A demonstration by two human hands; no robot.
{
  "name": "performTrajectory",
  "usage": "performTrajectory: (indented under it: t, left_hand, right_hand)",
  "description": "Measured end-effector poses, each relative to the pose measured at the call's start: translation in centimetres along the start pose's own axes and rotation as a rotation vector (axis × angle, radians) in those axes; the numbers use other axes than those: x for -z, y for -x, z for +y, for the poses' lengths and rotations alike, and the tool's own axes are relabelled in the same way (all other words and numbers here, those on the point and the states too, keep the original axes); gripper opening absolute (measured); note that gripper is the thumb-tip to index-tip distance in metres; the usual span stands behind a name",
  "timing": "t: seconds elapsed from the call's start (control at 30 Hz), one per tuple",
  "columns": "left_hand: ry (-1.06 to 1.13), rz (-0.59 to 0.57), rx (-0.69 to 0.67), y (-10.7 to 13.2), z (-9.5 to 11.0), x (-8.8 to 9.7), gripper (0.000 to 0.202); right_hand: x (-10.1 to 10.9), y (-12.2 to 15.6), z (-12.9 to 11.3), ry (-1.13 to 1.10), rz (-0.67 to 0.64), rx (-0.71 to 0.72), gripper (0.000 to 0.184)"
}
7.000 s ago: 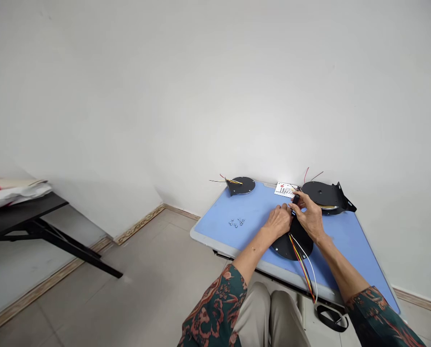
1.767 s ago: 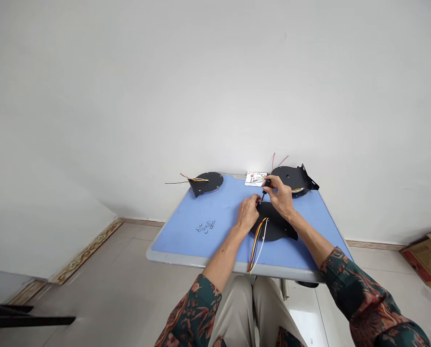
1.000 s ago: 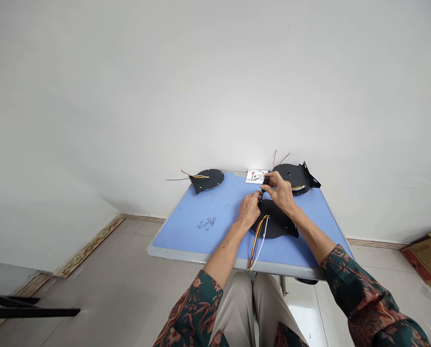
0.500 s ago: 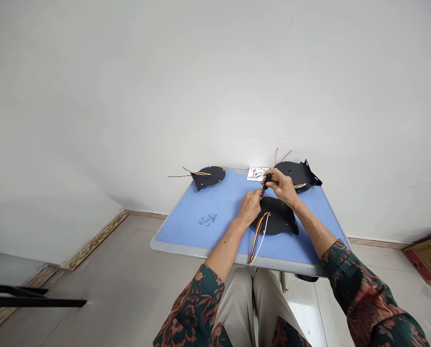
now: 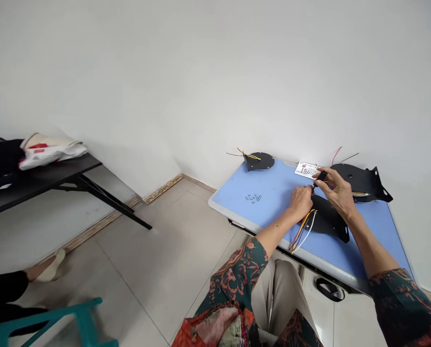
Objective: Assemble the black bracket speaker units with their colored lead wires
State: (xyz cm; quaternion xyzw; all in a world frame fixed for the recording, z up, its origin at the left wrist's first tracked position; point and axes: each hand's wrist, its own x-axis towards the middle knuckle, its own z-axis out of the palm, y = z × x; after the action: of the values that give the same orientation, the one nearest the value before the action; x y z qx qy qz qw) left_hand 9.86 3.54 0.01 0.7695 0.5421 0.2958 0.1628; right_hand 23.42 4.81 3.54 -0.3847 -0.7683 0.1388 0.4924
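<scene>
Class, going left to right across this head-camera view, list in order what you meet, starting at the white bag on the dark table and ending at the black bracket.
white bag → small metal fasteners → left hand → right hand → bracket of a black plate

Dark green long-sleeved blouse (image 5: pixel 233 279) with a rust-red and pink floral, paisley-like print, the cuffs ending partway down the forearms. Bare left hand (image 5: pixel 300 203) and bare right hand (image 5: pixel 338 193), no rings or watch visible. Beige trousers (image 5: pixel 278 308), softly creased over the thighs. At the near edge, a blurred panel of red, pink and cream cloth (image 5: pixel 215 330).
</scene>
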Motion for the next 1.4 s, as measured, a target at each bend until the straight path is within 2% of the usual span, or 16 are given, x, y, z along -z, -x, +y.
performTrajectory:
  t: [0.17, 0.23, 0.4, 0.57, 0.97, 1.07, 1.2, 1.4]
  left_hand:
    - [0.116, -0.027, 0.011, -0.4, -0.4, 0.1, 0.028]
    - [0.116, -0.023, 0.026, -0.4, -0.3, 0.0, 0.025]
    - [0.100, -0.038, -0.025, -0.1, -0.3, 0.1, 0.018]
    - [0.095, -0.067, -0.102, 0.2, -0.5, 0.3, 0.016]
    - [0.086, -0.064, -0.072, 3.0, 0.3, 0.3, 0.022]
    - [0.092, -0.059, -0.073, 3.4, 0.4, 0.5, 0.023]
    - [0.110, -0.058, -0.080, 3.7, 0.6, 0.8, 0.023]
    - [0.135, -0.064, -0.053, 3.5, 0.6, 0.8, 0.027]
  right_hand:
    - [-0.2, -0.9, -1.3, 0.271, 0.159, 0.001, 0.026]
    - [-0.4, -1.4, -1.7, 0.306, 0.152, -0.014, 0.025]
    - [-0.4, -1.5, -2.1, 0.167, 0.129, -0.134, 0.037]
    - [0.0, -0.5, -2.0, 0.060, 0.163, -0.218, 0.034]
    - [-0.9, 1.8, -5.1, 0.306, 0.318, -0.116, 0.024]
    - [-0.7, 1.8, -5.5, 0.339, 0.303, -0.089, 0.022]
    - [0.2, 1.7, -5.8, 0.326, 0.222, -0.153, 0.022]
    - [1.1, 1.7, -6.0, 0.353, 0.173, -0.193, 0.029]
